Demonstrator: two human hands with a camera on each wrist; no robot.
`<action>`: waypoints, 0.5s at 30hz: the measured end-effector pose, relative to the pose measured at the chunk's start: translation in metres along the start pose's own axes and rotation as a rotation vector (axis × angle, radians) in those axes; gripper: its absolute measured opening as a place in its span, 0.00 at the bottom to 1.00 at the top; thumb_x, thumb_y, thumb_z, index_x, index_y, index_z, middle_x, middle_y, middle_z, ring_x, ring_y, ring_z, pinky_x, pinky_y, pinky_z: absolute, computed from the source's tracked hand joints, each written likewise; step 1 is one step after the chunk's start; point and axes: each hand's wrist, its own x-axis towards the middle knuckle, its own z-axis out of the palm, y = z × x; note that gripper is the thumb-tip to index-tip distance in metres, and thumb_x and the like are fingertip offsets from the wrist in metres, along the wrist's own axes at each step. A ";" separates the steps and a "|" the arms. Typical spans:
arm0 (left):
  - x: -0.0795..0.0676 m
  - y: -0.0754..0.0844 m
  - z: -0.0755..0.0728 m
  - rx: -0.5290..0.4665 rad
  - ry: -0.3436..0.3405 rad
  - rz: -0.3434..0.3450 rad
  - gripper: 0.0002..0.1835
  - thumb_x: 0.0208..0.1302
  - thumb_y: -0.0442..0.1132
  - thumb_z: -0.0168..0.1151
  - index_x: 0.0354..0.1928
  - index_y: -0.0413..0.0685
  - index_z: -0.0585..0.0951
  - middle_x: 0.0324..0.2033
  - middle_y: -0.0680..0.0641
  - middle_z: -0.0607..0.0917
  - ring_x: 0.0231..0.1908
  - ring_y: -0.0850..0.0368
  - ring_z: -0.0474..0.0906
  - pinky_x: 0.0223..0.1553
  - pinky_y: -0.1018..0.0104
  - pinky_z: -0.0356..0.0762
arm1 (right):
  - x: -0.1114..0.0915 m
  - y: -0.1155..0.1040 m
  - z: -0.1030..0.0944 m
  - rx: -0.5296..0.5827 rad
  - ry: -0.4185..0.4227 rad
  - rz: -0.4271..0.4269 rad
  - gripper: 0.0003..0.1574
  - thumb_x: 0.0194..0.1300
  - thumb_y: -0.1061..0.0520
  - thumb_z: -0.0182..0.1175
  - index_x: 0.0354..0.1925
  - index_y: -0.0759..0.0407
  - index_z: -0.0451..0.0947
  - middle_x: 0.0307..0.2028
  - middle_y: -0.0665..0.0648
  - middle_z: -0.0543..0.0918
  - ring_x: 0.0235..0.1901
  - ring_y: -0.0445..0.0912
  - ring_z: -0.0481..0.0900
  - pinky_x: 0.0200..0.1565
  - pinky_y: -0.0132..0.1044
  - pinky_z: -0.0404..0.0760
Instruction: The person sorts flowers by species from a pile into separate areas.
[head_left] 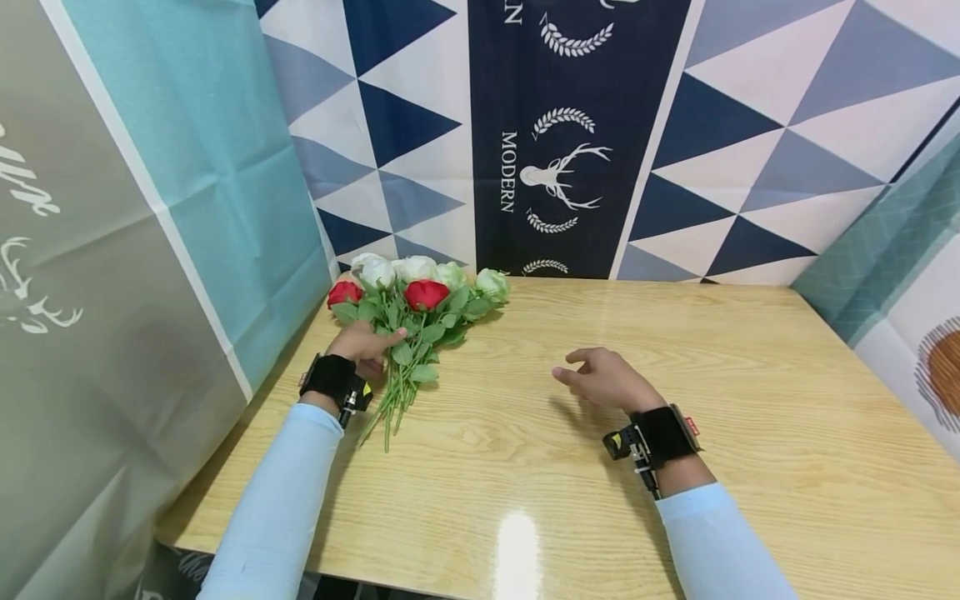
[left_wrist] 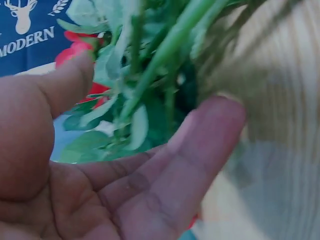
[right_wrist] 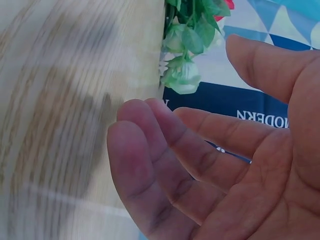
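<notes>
As L hand (head_left: 362, 342) lay at stems (head_left: 397, 390), digits apart (R hand (head_left: 606, 379) likewise, empty), uneven pinch could've dropped outer blooms (head_left: 492, 285).

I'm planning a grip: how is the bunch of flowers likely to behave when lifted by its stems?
The bunch of flowers is probably light, given its thin stems. It may be top-heavy, since wide blooms crowd one end. The stems could splay apart, as no tie shows.
</notes>
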 end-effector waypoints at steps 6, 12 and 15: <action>-0.013 0.010 0.001 0.161 0.196 0.123 0.28 0.76 0.57 0.56 0.22 0.44 0.74 0.13 0.46 0.76 0.16 0.52 0.78 0.20 0.63 0.71 | 0.000 -0.002 -0.006 -0.016 0.012 -0.016 0.41 0.78 0.42 0.57 0.69 0.75 0.66 0.43 0.66 0.87 0.38 0.52 0.86 0.41 0.45 0.82; -0.016 0.022 0.014 0.277 0.428 0.344 0.28 0.72 0.44 0.65 0.12 0.48 0.70 0.11 0.54 0.62 0.13 0.58 0.59 0.20 0.64 0.56 | 0.006 -0.004 -0.007 -0.086 0.037 -0.055 0.39 0.77 0.43 0.57 0.67 0.75 0.69 0.53 0.72 0.83 0.49 0.57 0.85 0.47 0.50 0.83; -0.011 0.028 0.023 0.290 0.399 0.452 0.22 0.70 0.39 0.68 0.16 0.43 0.78 0.12 0.54 0.64 0.15 0.59 0.59 0.22 0.64 0.56 | 0.009 -0.007 -0.006 -0.098 0.045 -0.068 0.38 0.77 0.44 0.57 0.67 0.74 0.70 0.55 0.73 0.82 0.53 0.61 0.83 0.50 0.54 0.82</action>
